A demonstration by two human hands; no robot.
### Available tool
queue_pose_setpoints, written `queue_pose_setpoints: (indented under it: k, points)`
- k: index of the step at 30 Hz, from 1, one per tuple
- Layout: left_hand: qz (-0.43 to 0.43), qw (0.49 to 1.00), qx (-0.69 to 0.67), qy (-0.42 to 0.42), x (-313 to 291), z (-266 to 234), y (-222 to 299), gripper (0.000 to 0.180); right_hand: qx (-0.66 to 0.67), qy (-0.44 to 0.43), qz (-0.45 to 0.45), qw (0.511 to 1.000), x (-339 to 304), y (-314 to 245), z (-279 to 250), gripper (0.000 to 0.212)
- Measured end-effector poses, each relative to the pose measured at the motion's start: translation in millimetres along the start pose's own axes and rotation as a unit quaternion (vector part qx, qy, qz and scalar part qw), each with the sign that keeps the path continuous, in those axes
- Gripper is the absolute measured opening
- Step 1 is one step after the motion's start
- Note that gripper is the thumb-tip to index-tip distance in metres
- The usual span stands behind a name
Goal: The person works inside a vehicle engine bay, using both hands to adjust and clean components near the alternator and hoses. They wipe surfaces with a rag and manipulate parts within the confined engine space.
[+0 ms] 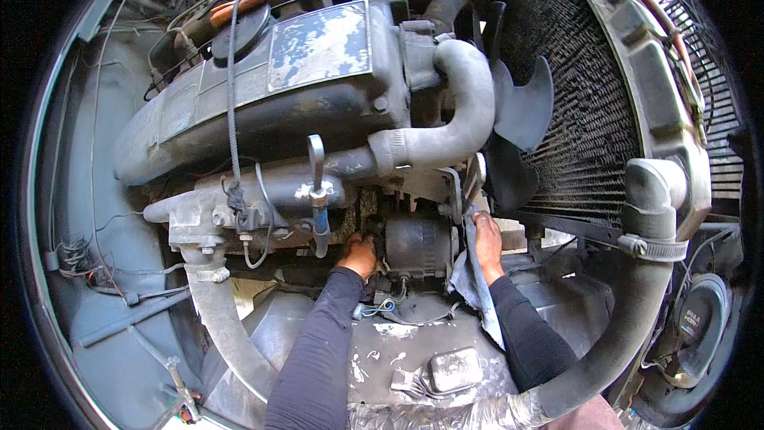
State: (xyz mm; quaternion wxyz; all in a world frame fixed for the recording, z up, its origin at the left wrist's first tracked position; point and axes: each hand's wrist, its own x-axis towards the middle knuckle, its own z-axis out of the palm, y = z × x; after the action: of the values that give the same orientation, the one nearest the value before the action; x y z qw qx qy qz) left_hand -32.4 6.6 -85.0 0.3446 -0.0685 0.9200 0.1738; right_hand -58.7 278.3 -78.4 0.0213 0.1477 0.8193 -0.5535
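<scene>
Deep in the engine bay, the left hand [360,256] grips the alternator's [416,245] left end while the right hand [487,244], closed on a grey rag [471,283], flanks its right.

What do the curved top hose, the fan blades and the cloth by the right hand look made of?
Curved top hose: likely rubber, matte grey, dusty, bent smoothly and held by a band clamp. Fan blades: dark and dull, plastic or painted metal; cannot tell which. Cloth: soft woven fabric, grey-blue, hanging in folds under the right hand.
</scene>
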Motion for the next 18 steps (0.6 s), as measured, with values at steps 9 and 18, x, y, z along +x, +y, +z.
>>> queue_pose_setpoints:
  k: [9, 18]
  points:
    - [0.051, 0.996, 0.019, 0.077, -18.8, -13.5, 11.6, 0.039, 0.041, 0.013, -0.007, 0.999, 1.0, -22.3, 0.9, 0.03]
    - [-0.015, 0.997, -0.069, 0.016, -15.2, -12.4, 1.8, 0.037, 0.022, 0.007, -0.02, 1.0, -4.9, -39.8, -4.7, 0.026]
